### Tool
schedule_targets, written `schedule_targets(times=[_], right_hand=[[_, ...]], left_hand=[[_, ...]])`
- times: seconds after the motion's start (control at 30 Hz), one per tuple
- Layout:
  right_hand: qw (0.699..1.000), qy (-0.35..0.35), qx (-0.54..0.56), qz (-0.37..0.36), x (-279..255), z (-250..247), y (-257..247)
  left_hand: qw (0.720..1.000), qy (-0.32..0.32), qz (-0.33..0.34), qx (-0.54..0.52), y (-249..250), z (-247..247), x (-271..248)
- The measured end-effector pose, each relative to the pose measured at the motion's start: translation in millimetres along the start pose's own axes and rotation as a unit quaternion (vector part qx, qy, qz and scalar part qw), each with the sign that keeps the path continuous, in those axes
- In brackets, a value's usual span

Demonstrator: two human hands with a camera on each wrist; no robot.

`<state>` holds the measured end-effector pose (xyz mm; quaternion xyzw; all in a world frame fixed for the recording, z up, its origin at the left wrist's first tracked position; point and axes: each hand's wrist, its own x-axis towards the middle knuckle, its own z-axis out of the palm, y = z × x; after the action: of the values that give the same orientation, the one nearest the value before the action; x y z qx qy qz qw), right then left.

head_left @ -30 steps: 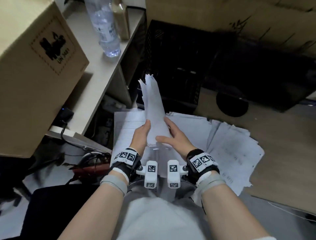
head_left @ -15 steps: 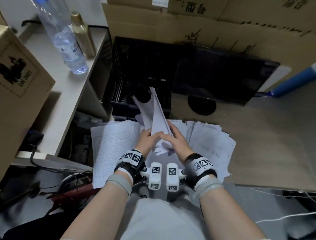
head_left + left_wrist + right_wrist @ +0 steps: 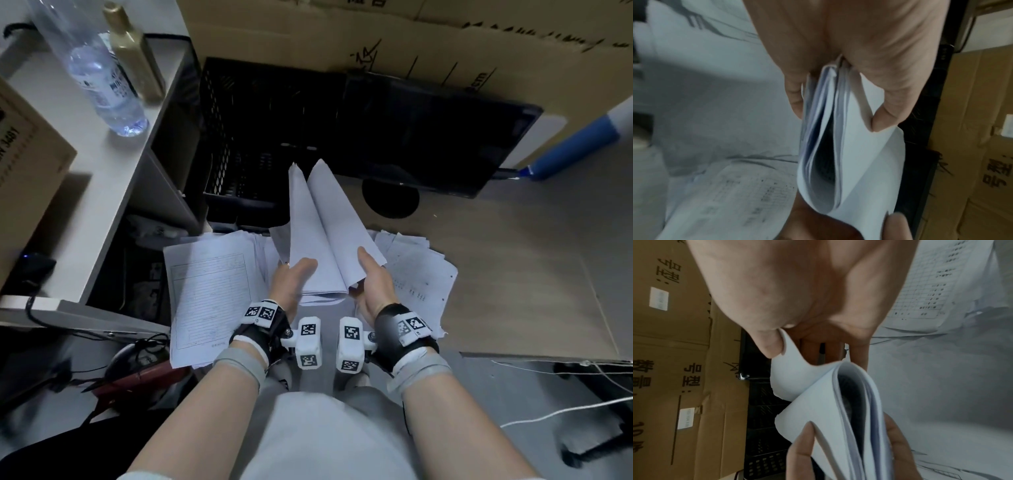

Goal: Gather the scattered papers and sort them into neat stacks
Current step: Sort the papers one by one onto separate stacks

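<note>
Holding one bundle of sheets [image 3: 322,233] upright, left hand [image 3: 291,284] and right hand [image 3: 375,284] both pinched it; loose papers [image 3: 418,274] on the table [image 3: 513,257] remained unsorted, no neat stack yet.

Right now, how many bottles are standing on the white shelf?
2. The clear plastic water bottle stands at the top left of the white shelf. The gold-coloured bottle stands just to its right, farther back. The brown cardboard box may hide others.
</note>
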<state>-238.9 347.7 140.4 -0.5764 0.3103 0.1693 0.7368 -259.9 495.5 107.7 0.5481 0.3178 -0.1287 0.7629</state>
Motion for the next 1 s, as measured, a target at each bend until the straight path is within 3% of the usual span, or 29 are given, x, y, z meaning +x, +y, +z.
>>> schedule_targets(times=[0.1, 0.27, 0.47, 0.53, 0.67, 0.77, 0.93, 1.0], right_hand=[[1.0, -0.019, 0.015, -0.007, 1.4, -9.1, -4.9], [0.999, -0.045, 0.006, -0.007, 3.5, -32.1, -22.0], [0.986, -0.086, -0.132, -0.053, 8.5, -71.6, -43.6], [0.975, -0.152, -0.141, -0.081, 9.5, -82.7, -46.4], [0.912, -0.31, -0.243, -0.113, 15.6, -102.6, -45.2], [0.922, -0.316, -0.214, -0.064, 18.7, -109.9, -51.4], [0.891, -0.337, -0.271, -0.141, 26.4, -124.7, -58.2], [0.893, -0.342, -0.255, -0.142, 25.4, -119.5, -57.3]], left_hand=[[0.998, -0.006, -0.052, -0.023, -4.0, 6.7, -8.5], [0.997, -0.013, -0.061, -0.044, -11.6, 24.7, -16.8], [0.999, 0.045, -0.011, -0.001, -15.2, 64.4, -29.7], [0.997, 0.057, 0.025, 0.036, -18.0, 80.6, -35.3], [0.993, 0.067, 0.063, 0.071, -21.1, 108.9, -36.2], [0.989, 0.066, 0.078, 0.104, -19.1, 122.1, -38.7], [0.992, 0.044, 0.079, 0.093, -16.7, 137.3, -57.9], [0.989, 0.057, 0.084, 0.109, -11.9, 139.5, -66.2]])
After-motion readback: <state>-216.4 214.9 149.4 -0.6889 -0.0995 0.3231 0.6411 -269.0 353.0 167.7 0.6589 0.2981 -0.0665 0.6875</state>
